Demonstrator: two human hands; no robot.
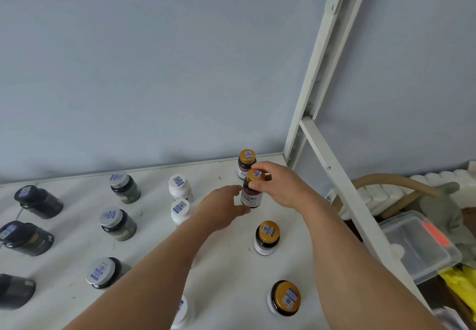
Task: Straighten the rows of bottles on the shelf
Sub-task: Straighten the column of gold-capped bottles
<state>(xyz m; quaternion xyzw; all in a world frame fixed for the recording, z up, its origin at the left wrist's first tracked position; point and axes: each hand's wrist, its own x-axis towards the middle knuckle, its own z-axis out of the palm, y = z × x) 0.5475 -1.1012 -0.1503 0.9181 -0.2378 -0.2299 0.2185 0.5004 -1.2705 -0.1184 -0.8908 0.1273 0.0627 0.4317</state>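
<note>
Dark-lidded bottles (38,202) far left, grey-lidded bottles (117,224) and white bottles (180,188) next, all in loose rows on the shelf (226,278). Left hand (221,211) open beside the gold-capped bottle (253,190); right hand (278,185) gripping its cap. Gold row still crooked, more straightening left.

shelf (226,273): bottles stand on it in rough columns running front to back
far-right column: four bottles, the rear one (246,163) near the back edge
held bottle (253,190): just in front of that rear one, between the left hand (219,212) and right hand (279,185)
plastic box (417,244): off the shelf, to its right
</note>
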